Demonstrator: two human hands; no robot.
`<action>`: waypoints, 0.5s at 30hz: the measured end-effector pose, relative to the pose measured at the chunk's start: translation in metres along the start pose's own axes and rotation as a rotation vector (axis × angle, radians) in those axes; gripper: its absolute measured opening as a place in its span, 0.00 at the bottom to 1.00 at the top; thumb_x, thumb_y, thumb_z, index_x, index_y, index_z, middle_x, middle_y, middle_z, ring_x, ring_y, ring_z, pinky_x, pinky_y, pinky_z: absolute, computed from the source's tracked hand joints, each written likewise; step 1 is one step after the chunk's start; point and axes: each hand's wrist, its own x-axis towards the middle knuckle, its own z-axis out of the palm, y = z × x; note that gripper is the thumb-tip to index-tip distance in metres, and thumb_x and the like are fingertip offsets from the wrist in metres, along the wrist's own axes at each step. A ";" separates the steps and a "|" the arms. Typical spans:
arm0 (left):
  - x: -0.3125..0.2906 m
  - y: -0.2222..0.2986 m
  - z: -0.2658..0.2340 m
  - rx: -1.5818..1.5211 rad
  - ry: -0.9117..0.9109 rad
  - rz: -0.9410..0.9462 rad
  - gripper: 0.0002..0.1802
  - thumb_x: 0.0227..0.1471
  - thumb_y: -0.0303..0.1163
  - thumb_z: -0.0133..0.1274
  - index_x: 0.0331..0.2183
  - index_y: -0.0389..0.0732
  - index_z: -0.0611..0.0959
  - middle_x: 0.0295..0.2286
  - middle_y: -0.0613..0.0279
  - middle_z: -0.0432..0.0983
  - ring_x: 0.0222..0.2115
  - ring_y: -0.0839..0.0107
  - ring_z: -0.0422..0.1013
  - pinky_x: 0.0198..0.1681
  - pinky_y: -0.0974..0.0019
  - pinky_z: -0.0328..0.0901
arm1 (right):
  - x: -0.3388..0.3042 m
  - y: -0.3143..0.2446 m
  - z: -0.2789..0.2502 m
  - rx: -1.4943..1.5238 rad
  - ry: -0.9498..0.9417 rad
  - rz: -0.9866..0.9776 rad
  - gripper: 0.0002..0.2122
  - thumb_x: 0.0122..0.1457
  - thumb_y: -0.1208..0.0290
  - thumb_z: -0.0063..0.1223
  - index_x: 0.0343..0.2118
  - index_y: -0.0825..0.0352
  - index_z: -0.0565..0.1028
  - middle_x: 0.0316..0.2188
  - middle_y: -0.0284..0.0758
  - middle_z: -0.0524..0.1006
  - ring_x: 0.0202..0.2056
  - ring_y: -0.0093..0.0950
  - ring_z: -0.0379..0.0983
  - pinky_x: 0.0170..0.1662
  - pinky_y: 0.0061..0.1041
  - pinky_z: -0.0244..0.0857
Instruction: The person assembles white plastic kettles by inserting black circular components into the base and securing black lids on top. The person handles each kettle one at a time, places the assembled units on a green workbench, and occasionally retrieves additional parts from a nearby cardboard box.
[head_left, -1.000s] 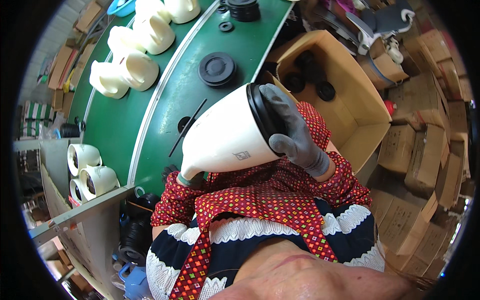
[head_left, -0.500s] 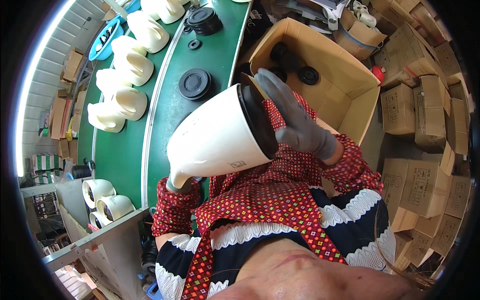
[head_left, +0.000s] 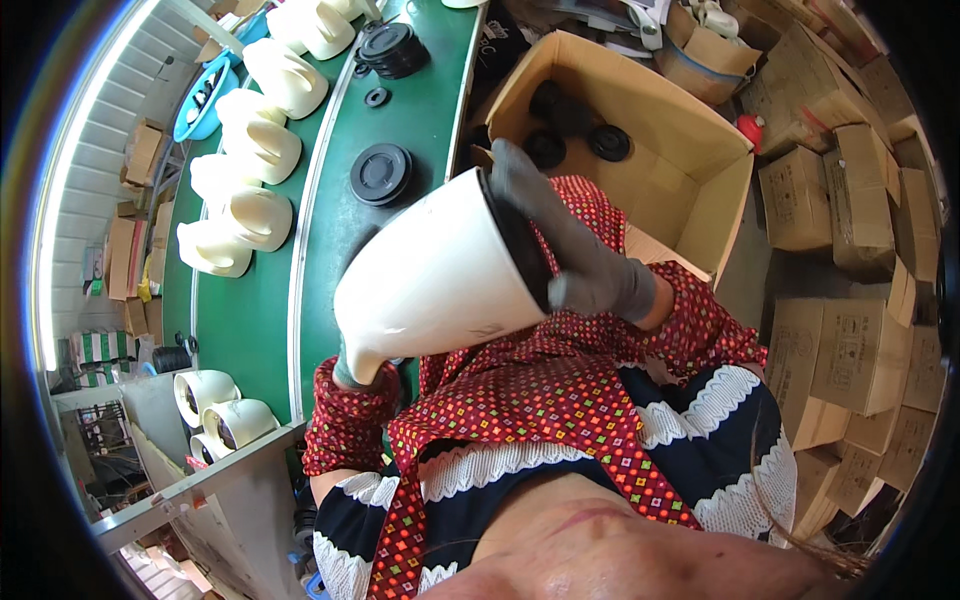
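A white, tapered plastic housing (head_left: 435, 270) with a narrow spout-like end lies tilted in front of my chest. My left hand (head_left: 346, 371), in a grey-green glove, is at its narrow lower end; the housing and sleeve hide most of the fingers. Into the wide end fits a black round base (head_left: 520, 235), partly covered by my right hand (head_left: 575, 245). This grey-gloved hand spans the base, fingers near the upper rim and thumb by the lower one. Beyond the housing, black round discs (head_left: 381, 174) are stacked on the green work surface (head_left: 335, 130).
Several white housings (head_left: 262, 150) stand in a row at the left. More black discs (head_left: 393, 48) and a small black ring (head_left: 377, 97) lie farther back. An open carton (head_left: 680, 190) with black parts stands at the right, near stacked cartons (head_left: 850, 350). A metal rail (head_left: 200, 485) runs lower left.
My right hand has shifted slightly left and closed in on the black base, its fingers nearer the rim. The housing stays nearly in place; the view has tilted a little.
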 end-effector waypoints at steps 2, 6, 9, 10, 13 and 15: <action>-0.002 -0.013 0.002 -0.100 0.000 -0.110 0.33 0.62 0.29 0.64 0.65 0.30 0.76 0.52 0.47 0.84 0.51 0.63 0.81 0.56 0.58 0.75 | 0.003 -0.004 -0.005 -0.242 -0.105 -0.199 0.59 0.57 0.18 0.50 0.76 0.70 0.59 0.77 0.65 0.47 0.76 0.67 0.45 0.76 0.58 0.42; 0.003 -0.019 0.006 -0.118 0.014 -0.145 0.32 0.60 0.28 0.66 0.63 0.29 0.78 0.51 0.47 0.85 0.50 0.62 0.82 0.55 0.58 0.76 | 0.009 -0.005 -0.010 -0.185 -0.078 -0.193 0.54 0.60 0.27 0.56 0.75 0.70 0.61 0.76 0.62 0.53 0.76 0.62 0.50 0.76 0.55 0.44; 0.012 -0.011 0.012 -0.021 0.045 -0.045 0.31 0.59 0.28 0.66 0.61 0.29 0.79 0.50 0.47 0.85 0.49 0.62 0.82 0.55 0.57 0.76 | -0.006 0.004 0.003 0.160 0.148 0.113 0.41 0.67 0.47 0.56 0.75 0.71 0.61 0.75 0.51 0.59 0.75 0.46 0.55 0.77 0.45 0.48; 0.017 -0.003 0.013 0.056 0.050 0.015 0.31 0.58 0.28 0.67 0.61 0.29 0.80 0.50 0.48 0.85 0.49 0.62 0.83 0.54 0.57 0.76 | -0.009 0.002 0.019 0.434 0.275 0.330 0.38 0.69 0.52 0.55 0.75 0.71 0.61 0.76 0.48 0.60 0.75 0.41 0.56 0.76 0.42 0.50; 0.041 0.019 0.005 0.675 -0.066 0.297 0.30 0.55 0.30 0.69 0.58 0.30 0.83 0.51 0.47 0.85 0.50 0.59 0.83 0.55 0.57 0.76 | -0.021 0.039 0.034 0.509 0.396 0.429 0.21 0.70 0.71 0.57 0.63 0.71 0.74 0.65 0.40 0.75 0.63 0.27 0.71 0.69 0.32 0.63; 0.051 0.041 0.012 1.218 -0.110 0.444 0.31 0.46 0.35 0.73 0.52 0.34 0.87 0.53 0.42 0.83 0.54 0.50 0.81 0.57 0.54 0.75 | -0.037 0.057 0.035 0.426 0.310 0.417 0.18 0.69 0.74 0.60 0.60 0.71 0.76 0.60 0.38 0.79 0.59 0.27 0.75 0.65 0.32 0.69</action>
